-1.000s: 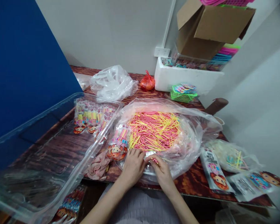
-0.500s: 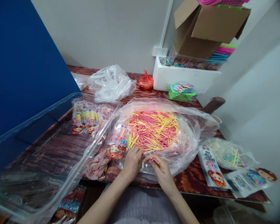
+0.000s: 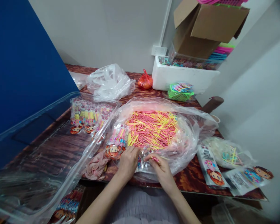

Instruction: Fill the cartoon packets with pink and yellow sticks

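Observation:
Thin pink and yellow sticks [image 3: 154, 129] lie heaped in a large open clear plastic bag [image 3: 189, 149] before me. My right hand [image 3: 162, 168] is closed around a small bundle of pink sticks [image 3: 155, 159], their ends showing above the fingers. My left hand [image 3: 129, 161] is at the bag's near edge, fingers curled down onto a shiny printed packet [image 3: 143, 161]; its fingertips are partly hidden. That packet spans the gap between my hands. Just left of the heap lies a filled packet [image 3: 116, 141] with a cartoon face.
A big clear plastic bin [image 3: 67, 174] with filled packets [image 3: 90, 116] stands left. A pink cloth [image 3: 96, 166] lies beside it. Flat printed packets [image 3: 212, 169] and a small bag of sticks [image 3: 231, 154] are right. Behind are a green basket [image 3: 180, 95] and white foam box [image 3: 184, 76].
My left hand has shifted slightly left, so more of the shiny packet shows between my hands. The right hand still holds the pink sticks in nearly the same place.

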`<state>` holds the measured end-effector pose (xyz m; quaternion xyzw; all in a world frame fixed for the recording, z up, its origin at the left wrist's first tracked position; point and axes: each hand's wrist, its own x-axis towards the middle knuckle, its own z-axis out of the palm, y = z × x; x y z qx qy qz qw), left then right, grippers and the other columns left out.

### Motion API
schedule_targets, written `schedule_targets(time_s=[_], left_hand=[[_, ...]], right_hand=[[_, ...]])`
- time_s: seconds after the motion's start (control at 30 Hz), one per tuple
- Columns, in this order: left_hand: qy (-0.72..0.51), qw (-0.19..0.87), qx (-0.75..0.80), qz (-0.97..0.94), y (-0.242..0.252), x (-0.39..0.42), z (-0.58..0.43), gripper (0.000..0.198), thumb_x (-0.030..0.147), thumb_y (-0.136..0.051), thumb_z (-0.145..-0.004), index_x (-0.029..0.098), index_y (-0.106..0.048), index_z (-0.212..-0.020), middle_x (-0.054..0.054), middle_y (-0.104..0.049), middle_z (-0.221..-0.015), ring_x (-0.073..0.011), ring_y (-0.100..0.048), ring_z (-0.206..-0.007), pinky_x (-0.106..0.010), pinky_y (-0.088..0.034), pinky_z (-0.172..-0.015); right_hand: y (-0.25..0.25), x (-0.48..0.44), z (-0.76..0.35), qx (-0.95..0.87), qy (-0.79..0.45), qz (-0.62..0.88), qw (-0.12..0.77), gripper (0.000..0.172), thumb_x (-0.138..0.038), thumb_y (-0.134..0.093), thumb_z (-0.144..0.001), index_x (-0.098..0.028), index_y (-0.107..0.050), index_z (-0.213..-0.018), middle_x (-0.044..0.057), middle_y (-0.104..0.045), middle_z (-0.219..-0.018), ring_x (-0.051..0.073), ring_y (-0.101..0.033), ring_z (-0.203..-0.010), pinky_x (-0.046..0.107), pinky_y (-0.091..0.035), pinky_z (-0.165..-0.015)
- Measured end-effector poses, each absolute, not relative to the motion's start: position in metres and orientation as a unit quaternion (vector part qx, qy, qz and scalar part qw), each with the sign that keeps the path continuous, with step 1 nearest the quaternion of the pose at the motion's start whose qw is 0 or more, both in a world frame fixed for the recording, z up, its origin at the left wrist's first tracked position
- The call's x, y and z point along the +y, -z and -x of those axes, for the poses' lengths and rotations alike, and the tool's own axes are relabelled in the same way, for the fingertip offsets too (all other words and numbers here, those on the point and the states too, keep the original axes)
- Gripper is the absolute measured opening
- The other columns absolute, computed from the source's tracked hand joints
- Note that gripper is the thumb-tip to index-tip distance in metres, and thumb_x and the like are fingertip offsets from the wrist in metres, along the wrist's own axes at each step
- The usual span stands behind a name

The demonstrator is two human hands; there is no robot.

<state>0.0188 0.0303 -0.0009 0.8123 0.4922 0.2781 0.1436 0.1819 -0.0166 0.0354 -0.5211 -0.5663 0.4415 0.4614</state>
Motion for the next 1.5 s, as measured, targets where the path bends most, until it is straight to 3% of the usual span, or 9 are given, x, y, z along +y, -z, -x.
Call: schedule_targets(time_s=[0.2, 0.47, 0.57, 0.77, 0.9, 1.07, 1.13, 1.3, 1.5], left_hand=[[-0.363, 0.261, 0.501, -0.741, -0.008, 0.033, -0.019, 0.024, 0.022, -0.042, -0.096, 0.019, -0.066, -0.096, -0.007, -0.067, -0.092, -0.0194, -0.061, -0.089, -0.030, -0.047, -0.078], [-0.500, 0.402, 0.528, -0.556, -0.027, 0.036, -0.007, 0.021, 0.033, -0.053, -0.090, 0.017, -0.067, -0.087, -0.004, -0.068, -0.087, -0.0179, -0.062, -0.084, -0.027, -0.046, -0.077], [-0.508, 0.434, 0.519, -0.534, -0.027, 0.034, -0.007, 0.021, 0.034, -0.055, -0.089, 0.017, -0.068, -0.089, -0.004, -0.068, -0.088, -0.0182, -0.062, -0.084, -0.027, -0.046, -0.078], [-0.506, 0.464, 0.502, -0.527, -0.023, 0.029, -0.013, 0.022, 0.034, -0.057, -0.088, 0.017, -0.070, -0.090, -0.005, -0.070, -0.090, -0.0196, -0.063, -0.089, -0.027, -0.045, -0.081], [-0.497, 0.481, 0.501, -0.521, -0.018, 0.026, -0.014, 0.021, 0.034, -0.058, -0.088, 0.018, -0.071, -0.091, -0.004, -0.070, -0.088, -0.0194, -0.063, -0.086, -0.027, -0.046, -0.079], [-0.486, 0.478, 0.492, -0.542, -0.013, 0.025, -0.014, 0.021, 0.033, -0.055, -0.090, 0.018, -0.070, -0.093, -0.005, -0.070, -0.092, -0.0194, -0.063, -0.089, -0.028, -0.046, -0.082], [-0.482, 0.464, 0.490, -0.559, -0.014, 0.024, -0.013, 0.022, 0.032, -0.054, -0.091, 0.018, -0.071, -0.093, -0.005, -0.069, -0.091, -0.0189, -0.063, -0.089, -0.028, -0.045, -0.081], [-0.467, 0.442, 0.470, -0.605, -0.019, 0.020, -0.014, 0.021, 0.030, -0.053, -0.092, 0.019, -0.071, -0.094, -0.005, -0.069, -0.092, -0.0182, -0.063, -0.089, -0.028, -0.045, -0.082], [-0.448, 0.436, 0.453, -0.636, -0.020, 0.015, -0.018, 0.020, 0.030, -0.054, -0.093, 0.019, -0.070, -0.093, -0.005, -0.068, -0.091, -0.0181, -0.062, -0.088, -0.028, -0.045, -0.080]], right_hand=[[-0.036, -0.018, -0.183, -0.563, -0.453, 0.521, 0.455, 0.023, -0.035, -0.049, -0.093, -0.020, -0.064, -0.086, 0.004, -0.067, -0.086, 0.019, -0.060, -0.083, 0.028, -0.043, -0.077], [-0.028, 0.013, -0.227, -0.531, -0.387, 0.591, 0.469, 0.022, -0.041, -0.045, -0.092, -0.021, -0.054, -0.089, -0.001, -0.055, -0.068, 0.017, -0.054, -0.063, 0.028, -0.043, -0.062], [-0.026, 0.031, -0.236, -0.615, -0.291, 0.639, 0.358, 0.017, -0.032, -0.039, -0.094, -0.021, -0.051, -0.087, 0.002, -0.058, -0.075, 0.018, -0.057, -0.069, 0.028, -0.042, -0.065], [-0.024, 0.051, -0.224, -0.759, -0.019, 0.651, 0.015, 0.021, -0.004, -0.042, -0.085, -0.016, -0.054, -0.098, 0.010, -0.060, -0.098, 0.023, -0.059, -0.084, 0.030, -0.038, -0.068], [-0.021, 0.057, -0.214, -0.775, 0.003, 0.631, -0.030, 0.024, -0.001, -0.047, -0.082, -0.014, -0.055, -0.100, 0.013, -0.060, -0.099, 0.025, -0.059, -0.085, 0.032, -0.039, -0.067], [-0.022, 0.063, -0.223, -0.783, -0.002, 0.622, -0.012, 0.021, -0.001, -0.048, -0.080, -0.015, -0.056, -0.094, 0.014, -0.061, -0.099, 0.027, -0.057, -0.092, 0.034, -0.040, -0.073], [-0.025, 0.065, -0.229, -0.762, -0.037, 0.644, 0.061, 0.017, -0.004, -0.046, -0.082, -0.017, -0.054, -0.090, 0.012, -0.063, -0.095, 0.026, -0.057, -0.091, 0.034, -0.041, -0.075], [-0.040, 0.066, -0.231, -0.494, -0.408, 0.613, 0.463, 0.011, -0.031, -0.056, -0.083, -0.022, -0.051, -0.079, 0.001, -0.062, -0.069, 0.019, -0.058, -0.067, 0.032, -0.043, -0.067], [-0.068, 0.060, -0.220, -0.247, -0.704, 0.422, 0.515, 0.024, -0.023, -0.080, -0.066, -0.018, -0.066, -0.085, -0.001, -0.064, -0.072, 0.015, -0.062, -0.069, 0.034, -0.050, -0.077]])
